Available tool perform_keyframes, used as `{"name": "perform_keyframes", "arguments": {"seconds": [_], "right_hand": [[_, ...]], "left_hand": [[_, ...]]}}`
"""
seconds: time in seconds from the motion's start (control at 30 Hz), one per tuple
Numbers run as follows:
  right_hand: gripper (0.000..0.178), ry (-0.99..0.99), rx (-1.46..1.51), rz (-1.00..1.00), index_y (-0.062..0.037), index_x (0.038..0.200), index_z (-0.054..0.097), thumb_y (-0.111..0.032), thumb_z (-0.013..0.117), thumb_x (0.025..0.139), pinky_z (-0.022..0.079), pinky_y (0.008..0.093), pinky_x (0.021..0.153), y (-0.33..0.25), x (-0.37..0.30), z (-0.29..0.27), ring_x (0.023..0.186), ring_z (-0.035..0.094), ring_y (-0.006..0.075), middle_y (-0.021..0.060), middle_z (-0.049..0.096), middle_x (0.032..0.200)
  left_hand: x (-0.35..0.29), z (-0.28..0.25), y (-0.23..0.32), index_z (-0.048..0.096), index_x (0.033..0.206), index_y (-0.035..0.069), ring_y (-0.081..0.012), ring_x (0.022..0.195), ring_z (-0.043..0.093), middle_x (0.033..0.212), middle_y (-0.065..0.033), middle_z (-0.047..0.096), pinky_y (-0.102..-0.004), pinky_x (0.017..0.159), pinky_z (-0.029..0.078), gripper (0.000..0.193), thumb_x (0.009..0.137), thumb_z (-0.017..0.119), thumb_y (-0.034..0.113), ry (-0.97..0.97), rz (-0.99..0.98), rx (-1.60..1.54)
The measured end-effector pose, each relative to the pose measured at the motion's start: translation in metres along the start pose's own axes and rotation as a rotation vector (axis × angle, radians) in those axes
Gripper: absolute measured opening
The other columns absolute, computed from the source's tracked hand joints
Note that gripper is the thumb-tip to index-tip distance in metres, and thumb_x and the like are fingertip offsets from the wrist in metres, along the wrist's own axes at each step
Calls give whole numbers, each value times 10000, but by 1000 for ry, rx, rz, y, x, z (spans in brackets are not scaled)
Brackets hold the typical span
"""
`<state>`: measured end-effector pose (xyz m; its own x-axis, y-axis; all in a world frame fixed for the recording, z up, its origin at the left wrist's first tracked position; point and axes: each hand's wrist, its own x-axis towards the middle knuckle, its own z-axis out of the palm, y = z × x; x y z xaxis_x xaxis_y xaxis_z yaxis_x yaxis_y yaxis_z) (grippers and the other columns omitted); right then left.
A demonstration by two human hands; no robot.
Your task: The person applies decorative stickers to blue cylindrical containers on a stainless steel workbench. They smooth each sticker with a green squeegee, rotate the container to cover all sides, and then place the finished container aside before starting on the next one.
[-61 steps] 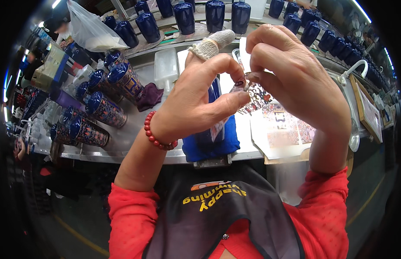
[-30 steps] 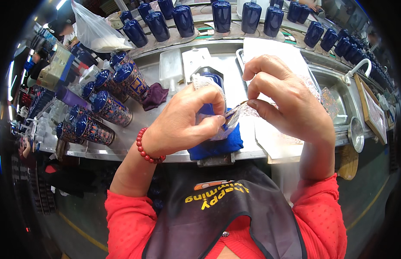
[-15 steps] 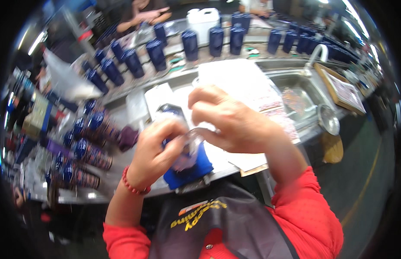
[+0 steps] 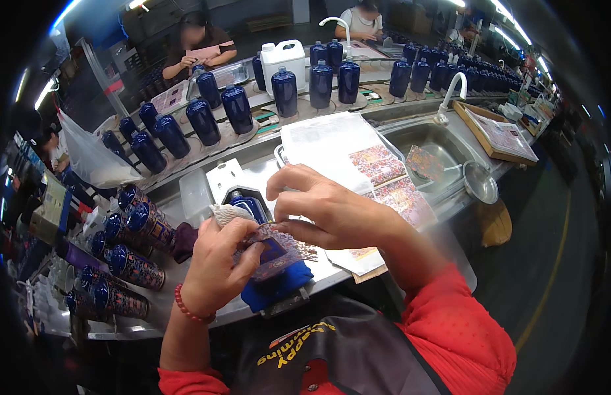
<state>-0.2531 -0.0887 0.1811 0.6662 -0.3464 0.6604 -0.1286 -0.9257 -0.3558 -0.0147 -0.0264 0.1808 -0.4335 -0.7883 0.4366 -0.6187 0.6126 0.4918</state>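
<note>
My left hand (image 4: 220, 263), with a red bead bracelet at the wrist, is closed with its thumb and fingers pinching a patterned decal film (image 4: 289, 249). Fingers and thumb of my right hand (image 4: 328, 207) pinch the film's upper edge. Behind the film lies a dark blue glass bottle (image 4: 247, 205), its neck pointing away from me; the rest of it is hidden. A whitish cloth (image 4: 228, 214) bunches by the fingers of my left hand. Just under the film, a folded blue cloth (image 4: 277, 288) rests at the table's front edge.
Several patterned bottles (image 4: 135, 266) lean at the left. Blue bottles (image 4: 284, 92) line the conveyor behind, near a white jug (image 4: 282, 62). To the right are decal sheets (image 4: 378, 163), a sink (image 4: 411, 141) and a metal bowl (image 4: 480, 182). Other people sit across.
The film, crumpled and blurred before, now shows spread out between my hands. My right hand has come lower and slightly left. The whole view has shifted a little.
</note>
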Motion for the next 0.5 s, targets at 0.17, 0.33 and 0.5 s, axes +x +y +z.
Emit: {"name": "perform_keyframes", "arguments": {"seconds": [0.17, 0.33, 0.5], "right_hand": [[182, -13, -57, 7, -55, 901, 592, -76, 766, 854, 468, 461, 962, -10, 3, 0, 1158, 546, 378, 129, 566, 1162], [178, -31, -99, -10, -49, 893, 590, -64, 759, 839, 473, 456, 956, -16, 5, -1, 1152, 551, 377, 135, 567, 1148], [160, -27, -113, -9, -31, 889, 592, -18, 729, 806, 486, 434, 924, -20, 8, -2, 1088, 564, 372, 148, 578, 1124]], "left_hand": [[-4, -12, -4, 651, 979, 46, -337, 904, 600, 923, -135, 660, -402, 849, 438, 134, 909, 687, 154, -79, 12, -135], [-8, -16, -6, 629, 970, 39, -332, 827, 610, 875, -140, 629, -403, 767, 467, 127, 908, 686, 135, -66, -9, -136], [-12, -23, -10, 621, 965, 38, -331, 783, 610, 838, -147, 619, -396, 715, 476, 119, 895, 684, 111, -67, 86, -57]]}}
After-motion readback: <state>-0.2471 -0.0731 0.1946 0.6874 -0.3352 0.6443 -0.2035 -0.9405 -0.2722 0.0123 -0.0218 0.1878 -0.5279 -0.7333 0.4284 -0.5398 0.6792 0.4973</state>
